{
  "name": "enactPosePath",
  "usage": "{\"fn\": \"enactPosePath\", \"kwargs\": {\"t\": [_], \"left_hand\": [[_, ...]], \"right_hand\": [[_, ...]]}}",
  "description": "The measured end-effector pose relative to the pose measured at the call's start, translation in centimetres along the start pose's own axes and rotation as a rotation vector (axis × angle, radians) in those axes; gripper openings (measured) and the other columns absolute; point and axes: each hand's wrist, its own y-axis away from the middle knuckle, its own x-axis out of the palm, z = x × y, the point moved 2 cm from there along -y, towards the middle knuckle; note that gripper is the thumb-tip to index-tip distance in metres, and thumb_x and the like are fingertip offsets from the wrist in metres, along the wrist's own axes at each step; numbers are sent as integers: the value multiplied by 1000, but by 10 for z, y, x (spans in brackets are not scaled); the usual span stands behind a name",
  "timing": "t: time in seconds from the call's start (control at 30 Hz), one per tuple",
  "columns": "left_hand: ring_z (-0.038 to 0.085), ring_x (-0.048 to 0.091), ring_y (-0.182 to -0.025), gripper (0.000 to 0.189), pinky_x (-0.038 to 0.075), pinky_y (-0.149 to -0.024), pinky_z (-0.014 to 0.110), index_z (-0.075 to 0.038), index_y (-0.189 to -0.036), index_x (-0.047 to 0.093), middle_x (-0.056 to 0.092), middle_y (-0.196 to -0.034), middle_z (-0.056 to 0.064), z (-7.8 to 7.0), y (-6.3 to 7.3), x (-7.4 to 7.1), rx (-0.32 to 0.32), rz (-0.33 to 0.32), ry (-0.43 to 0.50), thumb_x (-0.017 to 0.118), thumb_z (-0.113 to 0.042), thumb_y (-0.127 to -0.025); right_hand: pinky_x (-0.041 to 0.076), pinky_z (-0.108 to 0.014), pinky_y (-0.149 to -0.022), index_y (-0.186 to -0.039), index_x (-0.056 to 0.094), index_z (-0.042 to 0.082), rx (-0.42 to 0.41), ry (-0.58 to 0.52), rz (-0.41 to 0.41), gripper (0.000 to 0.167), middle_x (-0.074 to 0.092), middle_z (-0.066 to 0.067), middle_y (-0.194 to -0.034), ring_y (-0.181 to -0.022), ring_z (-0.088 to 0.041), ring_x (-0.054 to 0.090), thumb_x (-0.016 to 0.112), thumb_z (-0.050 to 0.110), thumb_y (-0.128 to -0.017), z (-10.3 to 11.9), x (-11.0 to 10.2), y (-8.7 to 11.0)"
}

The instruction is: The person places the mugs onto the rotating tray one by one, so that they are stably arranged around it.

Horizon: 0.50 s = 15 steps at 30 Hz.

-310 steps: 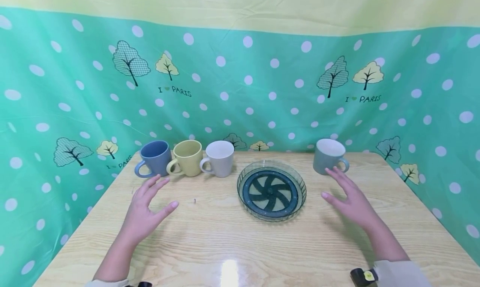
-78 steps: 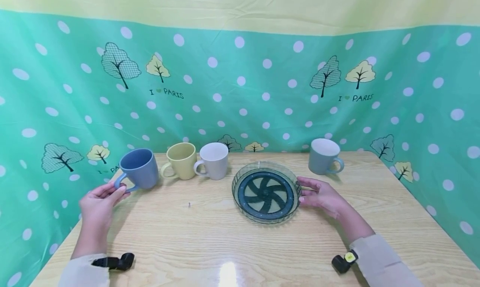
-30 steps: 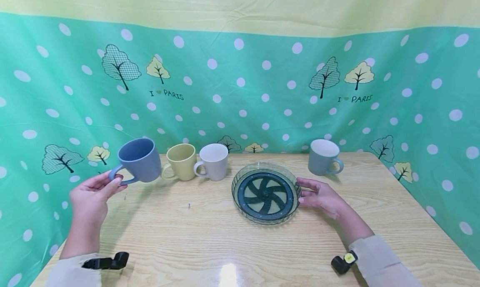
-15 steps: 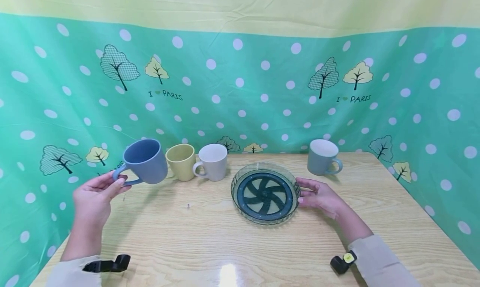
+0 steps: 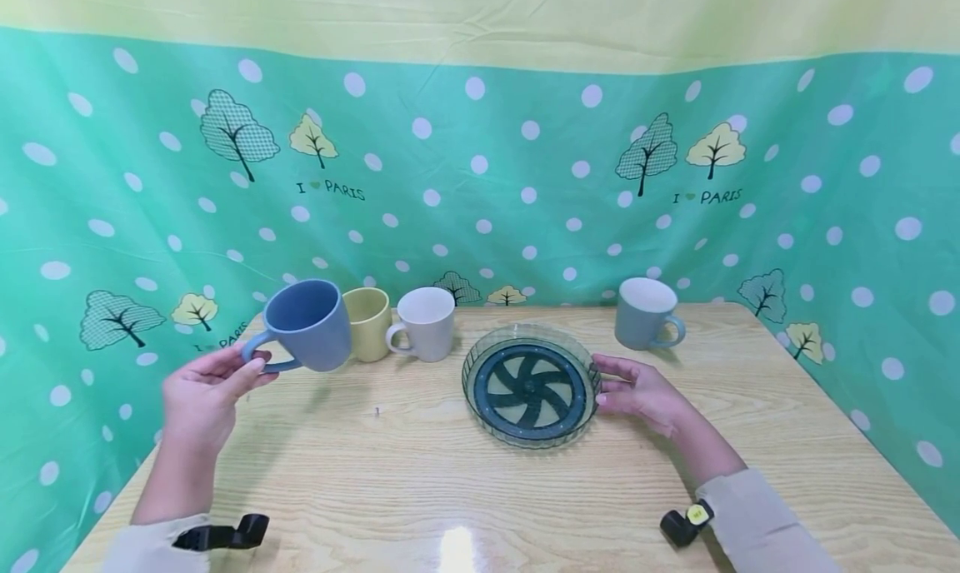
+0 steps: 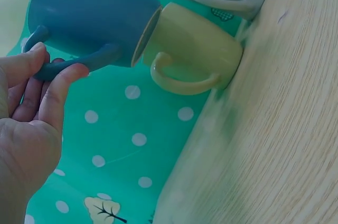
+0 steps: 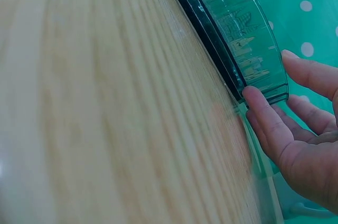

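My left hand [image 5: 202,398] pinches the handle of a blue mug [image 5: 318,331] between thumb and fingers. The mug hangs above the table, upright with a slight tilt, and hides the handle side of a yellow mug [image 5: 369,331]. In the left wrist view the blue mug [image 6: 90,12] overlaps the yellow mug [image 6: 195,49]. At the centre lies a round see-through tray [image 5: 480,415] with a dark pinwheel-patterned base. My right hand [image 5: 645,398] rests its thumb and fingertips against the tray's right outer wall, and the right wrist view shows these fingers fairly straight.
A white mug [image 5: 427,327] stands right of the yellow one. A grey-blue mug [image 5: 643,319] with a white inside stands at the back right. Behind the wooden table [image 5: 360,490] hangs a green dotted curtain [image 5: 480,165]. A tiny dark mark [image 5: 377,411] shows on the table.
My left hand took hold of the blue mug, lifted it off the table and has since carried it rightward, in front of the yellow mug. My right hand moved to the tray's edge and stays there.
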Motion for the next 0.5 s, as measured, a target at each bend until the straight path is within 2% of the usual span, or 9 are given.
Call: {"fn": "enactPosePath", "kwargs": {"t": [0.17,0.5], "left_hand": [[25,73,-85,32,58,-69,41,14,-107,67,73,-93,17,2,1,5,15,48,45,56,29,-81],[23,73,-85,29,58,-71,41,14,-108,66,74,-93,15,0,5,16,24,74,-7,57,27,-83]], "right_hand": [[54,-36,-96,-150,23,-6,4,-1,1,80,22,-29,-154,-135,-46,32,68,-7,-84,-1,0,0],[54,-36,-96,-150,23,-7,0,-4,4,80,21,-29,-155,-136,-47,30,68,-7,-83,-2,-1,-1]]}}
